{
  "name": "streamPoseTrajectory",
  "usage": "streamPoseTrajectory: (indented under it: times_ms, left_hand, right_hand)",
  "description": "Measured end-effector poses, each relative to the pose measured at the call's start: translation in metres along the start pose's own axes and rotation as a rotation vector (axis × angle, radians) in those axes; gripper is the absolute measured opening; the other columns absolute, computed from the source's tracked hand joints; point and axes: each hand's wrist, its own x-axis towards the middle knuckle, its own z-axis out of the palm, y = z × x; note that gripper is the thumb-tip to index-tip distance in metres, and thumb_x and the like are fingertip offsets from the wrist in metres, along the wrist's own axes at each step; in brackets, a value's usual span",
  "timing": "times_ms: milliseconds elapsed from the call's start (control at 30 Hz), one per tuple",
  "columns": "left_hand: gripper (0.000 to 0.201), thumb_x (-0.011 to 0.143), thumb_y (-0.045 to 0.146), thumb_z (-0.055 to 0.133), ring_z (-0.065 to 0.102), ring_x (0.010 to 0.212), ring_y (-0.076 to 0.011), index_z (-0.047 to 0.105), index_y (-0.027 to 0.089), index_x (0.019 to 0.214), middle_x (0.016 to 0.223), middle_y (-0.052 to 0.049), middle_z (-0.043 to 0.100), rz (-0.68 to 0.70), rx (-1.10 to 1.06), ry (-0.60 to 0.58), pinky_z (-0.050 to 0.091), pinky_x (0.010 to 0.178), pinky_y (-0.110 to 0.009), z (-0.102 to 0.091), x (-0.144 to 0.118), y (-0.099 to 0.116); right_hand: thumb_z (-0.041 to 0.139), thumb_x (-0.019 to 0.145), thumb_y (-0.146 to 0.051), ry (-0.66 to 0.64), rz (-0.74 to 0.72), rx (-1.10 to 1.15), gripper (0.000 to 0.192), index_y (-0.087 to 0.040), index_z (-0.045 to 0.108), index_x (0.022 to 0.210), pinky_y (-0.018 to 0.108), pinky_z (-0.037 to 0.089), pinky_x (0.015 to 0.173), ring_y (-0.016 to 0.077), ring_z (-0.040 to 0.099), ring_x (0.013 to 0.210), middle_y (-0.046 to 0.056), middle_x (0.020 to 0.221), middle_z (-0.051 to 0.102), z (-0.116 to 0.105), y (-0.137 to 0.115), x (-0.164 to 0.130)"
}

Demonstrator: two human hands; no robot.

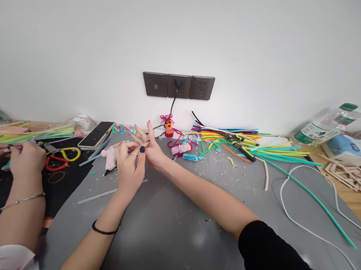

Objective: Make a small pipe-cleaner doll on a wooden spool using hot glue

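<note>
In the middle of the head view my two hands meet above the grey mat. My left hand (pixel 129 164), with a ring and dark nails, has bent fingers whose tips touch the palm side of my right hand (pixel 152 149). Whether a small thing lies between the left fingertips cannot be made out. My right hand is turned up with several fingers spread. Behind and left of my left hand lies a pale pink glue gun (pixel 110 159). Just beyond the right hand stands a pink and orange pipe-cleaner figure (pixel 168 128), near a pale pink fuzzy bundle (pixel 181 149).
Yellow-handled pliers (pixel 242 147) lie on coloured pipe cleaners (pixel 279 150) at right. A white cable (pixel 291 220) loops across the grey mat (pixel 174 241). A bottle (pixel 320 128) leans by the wall. At left are a phone (pixel 95 135), scissors (pixel 62 157) and a co-worker's hands (pixel 27 158).
</note>
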Motion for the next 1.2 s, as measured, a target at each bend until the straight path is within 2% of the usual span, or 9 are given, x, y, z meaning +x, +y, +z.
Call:
streamPoseTrajectory:
  times_ms: [400,567,667,833,933,1067,1133,1200]
  left_hand:
    - [0.037,0.106,0.038,0.044,0.057,0.100,-0.0267,0.077,0.022,0.111,0.100,-0.010,0.062,-0.042,0.001,0.005,0.045,0.091,-0.042,-0.003,0.002,0.000]
    - [0.037,0.106,0.037,0.045,0.057,0.101,-0.0272,0.078,0.020,0.110,0.101,-0.011,0.063,-0.011,0.015,-0.005,0.046,0.091,-0.043,-0.006,0.001,0.001]
    - [0.039,0.106,0.038,0.044,0.057,0.100,-0.0273,0.078,0.020,0.109,0.102,-0.011,0.063,-0.003,0.015,-0.015,0.045,0.090,-0.043,-0.005,0.002,0.003]
    - [0.041,0.106,0.042,0.043,0.056,0.101,-0.0275,0.079,0.021,0.100,0.101,-0.011,0.063,-0.024,-0.033,-0.004,0.046,0.093,-0.045,0.001,0.003,0.014]
    - [0.036,0.106,0.038,0.044,0.059,0.102,-0.0263,0.076,0.021,0.106,0.102,-0.010,0.064,-0.037,-0.071,0.020,0.047,0.095,-0.044,-0.001,0.004,0.024]
    - [0.027,0.104,0.032,0.048,0.062,0.105,-0.0243,0.069,0.021,0.117,0.108,-0.010,0.067,-0.056,-0.121,0.058,0.050,0.094,-0.040,-0.006,0.006,0.032]
    - [0.024,0.101,0.029,0.049,0.063,0.105,-0.0250,0.067,0.022,0.115,0.108,-0.009,0.068,-0.058,-0.112,0.028,0.051,0.094,-0.040,-0.006,0.008,0.031]
    - [0.023,0.098,0.025,0.050,0.064,0.105,-0.0258,0.067,0.022,0.113,0.107,-0.009,0.068,-0.044,-0.094,-0.068,0.051,0.095,-0.041,-0.002,0.009,0.030]
  right_hand:
    - [0.085,0.074,-0.024,0.059,0.034,-0.033,0.130,-0.044,-0.006,0.165,0.057,0.043,0.122,0.0248,0.041,0.157,0.009,0.176,0.026,0.008,-0.001,0.004]
    - [0.086,0.071,-0.023,0.043,0.028,-0.032,0.134,-0.040,-0.006,0.166,0.058,0.036,0.126,0.0250,0.042,0.156,0.010,0.175,0.028,0.006,0.000,0.001]
    - [0.084,0.072,-0.020,0.034,0.016,-0.024,0.130,-0.039,-0.004,0.166,0.057,0.034,0.127,0.0237,0.043,0.155,0.009,0.175,0.030,0.003,-0.003,-0.003]
    - [0.079,0.077,-0.022,0.060,0.008,-0.032,0.118,-0.044,0.003,0.165,0.058,0.049,0.117,0.0247,0.051,0.150,0.007,0.173,0.035,0.007,-0.012,-0.011]
    - [0.079,0.075,-0.024,0.073,0.006,-0.033,0.112,-0.043,0.012,0.163,0.057,0.056,0.109,0.0269,0.057,0.144,0.008,0.171,0.037,0.006,-0.016,-0.017]
    - [0.067,0.070,-0.015,0.090,0.047,-0.199,0.089,-0.034,0.037,0.151,0.051,0.061,0.100,0.0249,0.071,0.120,0.008,0.155,0.057,-0.020,-0.033,-0.028]
    - [0.058,0.070,-0.011,0.118,0.027,-0.430,0.069,-0.028,0.053,0.136,0.047,0.062,0.097,0.0229,0.074,0.108,0.007,0.135,0.070,-0.045,-0.054,-0.035]
    - [0.050,0.070,-0.006,0.162,-0.101,-0.796,0.057,-0.023,0.063,0.123,0.045,0.060,0.097,0.0231,0.072,0.107,0.007,0.118,0.074,-0.074,-0.083,-0.042]
